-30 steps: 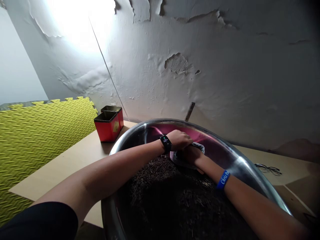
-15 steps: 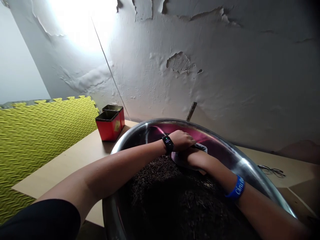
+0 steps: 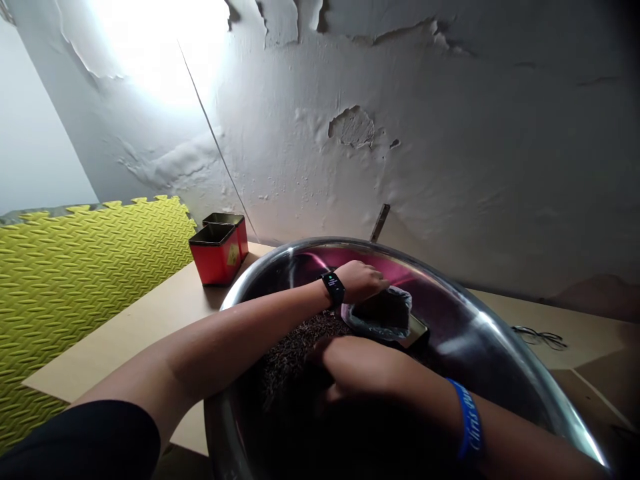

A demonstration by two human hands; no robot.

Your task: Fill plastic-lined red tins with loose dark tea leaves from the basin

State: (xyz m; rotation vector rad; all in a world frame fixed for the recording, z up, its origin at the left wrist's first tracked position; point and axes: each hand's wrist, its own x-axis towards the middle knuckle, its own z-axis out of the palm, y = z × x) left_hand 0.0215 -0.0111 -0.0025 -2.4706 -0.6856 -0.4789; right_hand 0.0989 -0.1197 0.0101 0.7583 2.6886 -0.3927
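Observation:
A large shiny metal bowl (image 3: 480,333) holds a heap of dark, dry, loose leaves that look like tea (image 3: 287,360). Inside, near the far wall, stands a clear plastic bag (image 3: 380,330) with its mouth open upward and dark contents within. My left hand (image 3: 361,281), with a black watch at the wrist, grips the bag's rim at its far left side. A gold-edged tin part (image 3: 417,331) shows beside the bag. My right hand (image 3: 345,367), below a blue wristband, reaches down into the leaves in front of the bag; its fingers are shadowed and blurred.
Two red tins (image 3: 215,257) with open tops stand on the wooden table (image 3: 150,320) left of the bowl. Thin dark cables (image 3: 543,338) lie at the right. Yellow foam matting (image 3: 90,267) is at the left, and a peeling wall (image 3: 425,167) rises behind.
My right hand has come out of the plastic bag and moved left and toward me, down to the leaves. The bag's mouth now shows. My left hand stays at the rim.

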